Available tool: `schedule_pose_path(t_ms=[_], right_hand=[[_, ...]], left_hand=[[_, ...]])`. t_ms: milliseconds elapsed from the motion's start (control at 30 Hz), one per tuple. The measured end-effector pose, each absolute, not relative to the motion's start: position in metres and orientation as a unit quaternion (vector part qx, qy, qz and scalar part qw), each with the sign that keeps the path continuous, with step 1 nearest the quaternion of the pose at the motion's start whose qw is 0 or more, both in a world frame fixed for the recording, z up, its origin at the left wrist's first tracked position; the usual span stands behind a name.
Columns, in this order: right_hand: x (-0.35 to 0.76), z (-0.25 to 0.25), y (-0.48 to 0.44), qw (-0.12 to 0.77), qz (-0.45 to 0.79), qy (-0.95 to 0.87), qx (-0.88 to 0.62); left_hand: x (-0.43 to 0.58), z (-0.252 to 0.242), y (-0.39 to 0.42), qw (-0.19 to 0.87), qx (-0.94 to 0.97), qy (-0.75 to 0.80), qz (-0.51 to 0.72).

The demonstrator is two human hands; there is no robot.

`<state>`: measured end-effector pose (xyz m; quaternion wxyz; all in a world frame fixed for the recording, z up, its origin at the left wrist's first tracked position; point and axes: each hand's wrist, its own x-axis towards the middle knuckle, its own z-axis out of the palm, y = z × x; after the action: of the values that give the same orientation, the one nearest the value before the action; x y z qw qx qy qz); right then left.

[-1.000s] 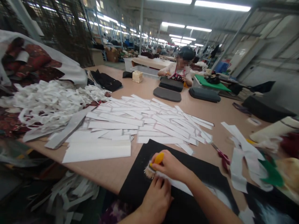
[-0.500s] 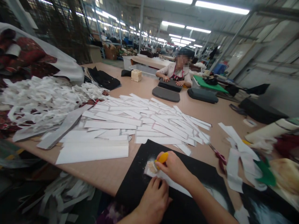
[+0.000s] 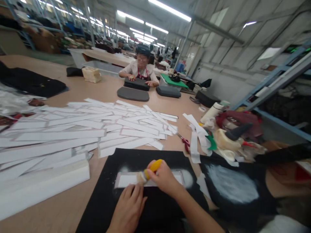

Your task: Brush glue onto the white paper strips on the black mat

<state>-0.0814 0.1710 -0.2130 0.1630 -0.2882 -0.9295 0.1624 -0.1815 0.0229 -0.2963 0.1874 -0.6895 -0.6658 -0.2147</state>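
Observation:
My right hand (image 3: 164, 178) is wrapped round the yellow handle of a brush (image 3: 141, 177). The pale bristles touch a white strip (image 3: 126, 181) with a greyish border. That strip lies on a black fabric panel (image 3: 102, 200), with whitish smudges near both of its ends. Beside the bristles, my left hand (image 3: 130, 202) rests its outstretched fingers on the strip's lower edge and the panel; it holds nothing. Beyond the panel spreads a loose pile of similar white strips (image 3: 136, 126).
Red-handled scissors (image 3: 186, 142) and white scraps (image 3: 195, 145) lie right of the panel. A second black piece (image 3: 233, 184) bears a white smear. Across the table (image 3: 167, 106), another person (image 3: 141, 69) has both hands on stacked dark pads (image 3: 136, 84). A white bottle (image 3: 211, 113) stands at right.
The camera view has swung to the right, so the scene sits further left. Along the strip, the brush has moved from its left end towards the middle. The left hand stays beside the strip.

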Motion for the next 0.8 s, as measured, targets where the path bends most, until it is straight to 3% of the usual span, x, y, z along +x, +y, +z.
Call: schedule_pose_path(t_ms=[100,200,333,433,567,700,800], right_hand=[[-0.003,-0.212,0.209,0.173,0.092,-0.879,-0.434],[0.038,-0.205,0.221,0.200,0.048,-0.851,-0.483],[0.028,-0.207,0.200,0.249,0.113,-0.845,-0.460],[0.024,-0.214,0.197,0.235,0.139,-0.847,-0.457],[0.050,-0.216,0.203,0.253,0.075,-0.811,-0.523],[0.066,-0.214,0.190,0.253,0.115,-0.842,-0.462],[0.067,-0.213,0.183,0.264,0.065,-0.839,-0.472]], left_hand=[[-0.182,-0.293,0.024,0.208,-0.689,-0.661,-0.210],[-0.174,-0.284,0.038,0.166,-0.675,-0.688,-0.209],[-0.143,-0.275,0.072,0.094,-0.726,-0.642,-0.226],[-0.122,-0.276,0.090,0.055,-0.762,-0.614,-0.197],[-0.118,-0.282,0.094,0.063,-0.766,-0.614,-0.178],[-0.122,-0.284,0.093,0.070,-0.775,-0.607,-0.164],[-0.122,-0.282,0.094,0.075,-0.779,-0.600,-0.165]])
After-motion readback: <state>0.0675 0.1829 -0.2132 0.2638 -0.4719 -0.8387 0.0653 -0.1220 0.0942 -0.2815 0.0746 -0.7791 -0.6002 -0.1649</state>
